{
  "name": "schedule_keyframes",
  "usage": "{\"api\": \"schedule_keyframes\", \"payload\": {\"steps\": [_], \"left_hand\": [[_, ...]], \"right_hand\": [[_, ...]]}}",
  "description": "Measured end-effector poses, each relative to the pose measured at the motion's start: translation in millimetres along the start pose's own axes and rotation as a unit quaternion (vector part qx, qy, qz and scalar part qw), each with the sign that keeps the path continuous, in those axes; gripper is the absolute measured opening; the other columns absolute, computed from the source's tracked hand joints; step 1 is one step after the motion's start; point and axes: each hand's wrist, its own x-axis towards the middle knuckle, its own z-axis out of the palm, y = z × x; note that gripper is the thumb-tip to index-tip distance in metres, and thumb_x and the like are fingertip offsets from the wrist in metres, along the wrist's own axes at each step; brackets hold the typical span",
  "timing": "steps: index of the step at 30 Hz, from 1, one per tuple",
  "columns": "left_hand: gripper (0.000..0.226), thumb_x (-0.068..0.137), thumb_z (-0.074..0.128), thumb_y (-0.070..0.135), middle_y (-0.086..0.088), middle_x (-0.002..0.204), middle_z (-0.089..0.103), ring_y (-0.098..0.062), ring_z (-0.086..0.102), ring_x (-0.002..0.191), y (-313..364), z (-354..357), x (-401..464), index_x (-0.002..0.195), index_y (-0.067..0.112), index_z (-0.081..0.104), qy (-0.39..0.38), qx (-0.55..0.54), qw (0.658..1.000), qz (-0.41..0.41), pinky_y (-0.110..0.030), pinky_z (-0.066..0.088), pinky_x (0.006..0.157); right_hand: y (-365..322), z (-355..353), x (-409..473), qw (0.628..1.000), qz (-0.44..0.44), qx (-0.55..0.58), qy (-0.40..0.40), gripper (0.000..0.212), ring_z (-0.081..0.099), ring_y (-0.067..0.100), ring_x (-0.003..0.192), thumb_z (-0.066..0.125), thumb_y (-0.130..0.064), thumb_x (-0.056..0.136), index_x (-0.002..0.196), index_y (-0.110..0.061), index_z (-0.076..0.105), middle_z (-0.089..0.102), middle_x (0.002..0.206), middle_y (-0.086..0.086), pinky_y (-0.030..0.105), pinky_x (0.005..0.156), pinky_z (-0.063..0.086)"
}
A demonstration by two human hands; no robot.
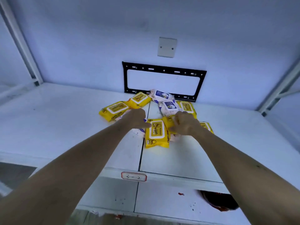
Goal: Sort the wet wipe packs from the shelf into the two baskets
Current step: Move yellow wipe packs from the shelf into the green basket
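The packs lie in a loose heap at the centre of the frame on the shelf (65,120), yellow packs (156,133) mixed with white packs (169,106). They look soft, light and a little slippery, so a grip across the short sides seems best. The left hand (138,118) rests on a white pack with fingers loosely apart, and the right hand (184,123) curls its fingers on a yellow one.

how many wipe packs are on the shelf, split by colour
yellow wet wipe packs: 6 in view
white wet wipe packs with blue labels: at least 3, one mostly hidden under the left hand
total: at least 9; the hands cover part of the pile
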Motion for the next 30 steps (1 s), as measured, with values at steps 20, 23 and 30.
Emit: {"api": "schedule_keyframes", "payload": {"steps": [20, 23, 30], "left_hand": [[0.12, 0.043, 0.074, 0.08, -0.007, 0.136, 0.043, -0.029, 0.036, 0.127, 25, 25, 64, 0.141, 0.023, 0.035, -0.144, 0.105, 0.983, 0.037, -0.05, 0.04, 0.102], [0.115, 0.042, 0.083, 0.07, -0.006, 0.13, 0.041, -0.026, 0.039, 0.122, 26, 28, 57, 0.136, 0.024, 0.036, -0.107, 0.035, 0.993, 0.03, -0.044, 0.044, 0.096], [0.11, 0.046, 0.095, 0.037, -0.005, 0.125, 0.047, -0.022, 0.052, 0.108, 34, 31, 34, 0.132, 0.031, 0.027, -0.075, -0.148, 0.986, -0.028, -0.037, 0.055, 0.079]], "right_hand": [[76, -11, 69, 0.99, -0.058, -0.058, -0.115, 0.115, 0.023, 0.034, 0.134, 0.085, -0.062, 0.049, 0.147, -0.033, 0.033, 0.031, 0.14, 0.008, 0.049, 0.11, 0.032], [78, -8, 73, 0.989, -0.088, -0.089, -0.081, 0.114, 0.028, 0.03, 0.129, 0.082, -0.071, 0.039, 0.138, -0.032, 0.042, 0.036, 0.133, 0.005, 0.046, 0.108, 0.029], [77, -16, 72, 0.988, -0.122, 0.017, -0.091, 0.097, 0.057, 0.017, 0.094, 0.084, -0.065, 0.029, 0.111, -0.033, 0.044, 0.058, 0.097, -0.011, 0.036, 0.084, 0.048]]}}
